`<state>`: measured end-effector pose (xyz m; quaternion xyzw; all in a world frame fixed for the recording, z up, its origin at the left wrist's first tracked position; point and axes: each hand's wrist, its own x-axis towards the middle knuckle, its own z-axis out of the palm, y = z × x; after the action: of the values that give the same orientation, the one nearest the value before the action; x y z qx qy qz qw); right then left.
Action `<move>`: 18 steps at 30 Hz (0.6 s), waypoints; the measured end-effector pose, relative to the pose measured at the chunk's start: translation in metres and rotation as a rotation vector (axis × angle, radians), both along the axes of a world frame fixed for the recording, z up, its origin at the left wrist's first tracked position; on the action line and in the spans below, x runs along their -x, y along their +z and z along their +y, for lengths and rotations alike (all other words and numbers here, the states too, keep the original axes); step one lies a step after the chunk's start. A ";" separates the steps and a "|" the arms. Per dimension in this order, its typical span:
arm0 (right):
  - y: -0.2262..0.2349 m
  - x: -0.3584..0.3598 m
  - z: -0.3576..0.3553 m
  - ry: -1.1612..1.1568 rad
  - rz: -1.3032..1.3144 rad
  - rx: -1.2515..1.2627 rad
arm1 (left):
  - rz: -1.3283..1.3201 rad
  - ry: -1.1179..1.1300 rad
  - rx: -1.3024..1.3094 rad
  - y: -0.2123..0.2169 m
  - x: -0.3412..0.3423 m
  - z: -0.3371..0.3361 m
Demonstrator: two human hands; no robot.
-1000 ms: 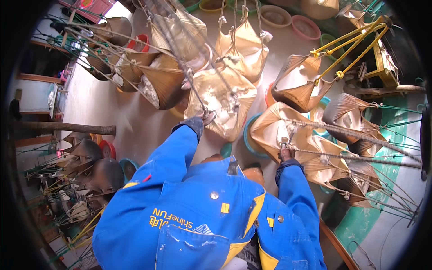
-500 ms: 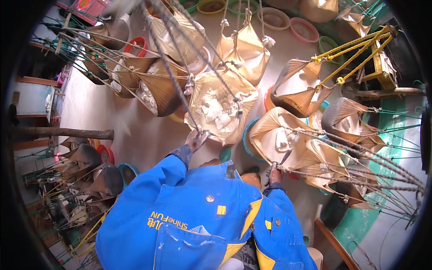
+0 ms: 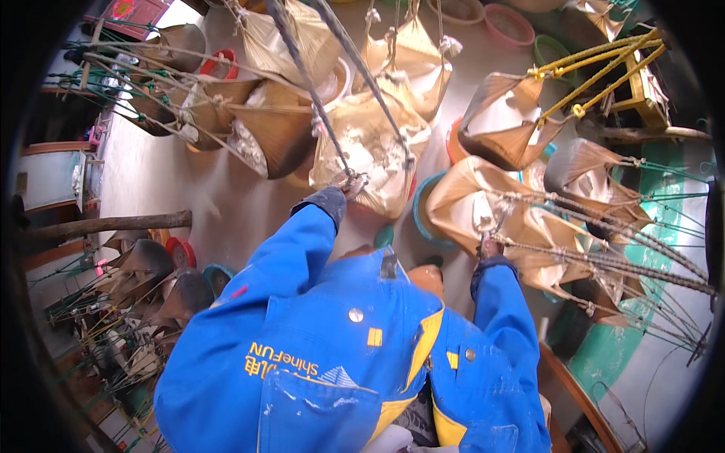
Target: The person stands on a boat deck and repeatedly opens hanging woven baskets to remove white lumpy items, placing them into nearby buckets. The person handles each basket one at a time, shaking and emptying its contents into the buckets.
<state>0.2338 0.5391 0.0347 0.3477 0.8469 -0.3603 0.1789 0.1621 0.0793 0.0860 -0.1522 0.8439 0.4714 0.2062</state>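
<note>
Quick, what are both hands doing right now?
Left hand: closed on a corner of the pale hanging cloth.
Right hand: at the edge of the neighbouring cloth; its grip cannot be told.

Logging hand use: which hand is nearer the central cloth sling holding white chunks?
Left: the left hand is at the near edge of the central sling; the right hand is farther right, at another sling.

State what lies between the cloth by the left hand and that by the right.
The head view shows floor and a blue basin between them.
</note>
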 end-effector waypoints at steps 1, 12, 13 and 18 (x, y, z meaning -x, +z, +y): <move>0.000 0.004 0.004 0.039 0.104 -0.095 | 0.045 0.014 -0.062 -0.002 -0.009 -0.002; -0.097 -0.030 0.040 0.341 0.113 -0.307 | 0.042 0.345 -0.641 -0.096 -0.040 -0.030; -0.085 -0.025 0.036 0.153 0.233 -0.174 | 0.050 0.611 -1.019 -0.116 -0.044 -0.032; -0.018 -0.009 0.014 -0.176 -0.013 0.141 | 0.043 0.388 -0.625 -0.175 -0.086 -0.050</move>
<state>0.2430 0.5533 0.0172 0.4096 0.7845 -0.4309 0.1764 0.2478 0.0292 -0.0890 -0.2290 0.6187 0.7398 0.1320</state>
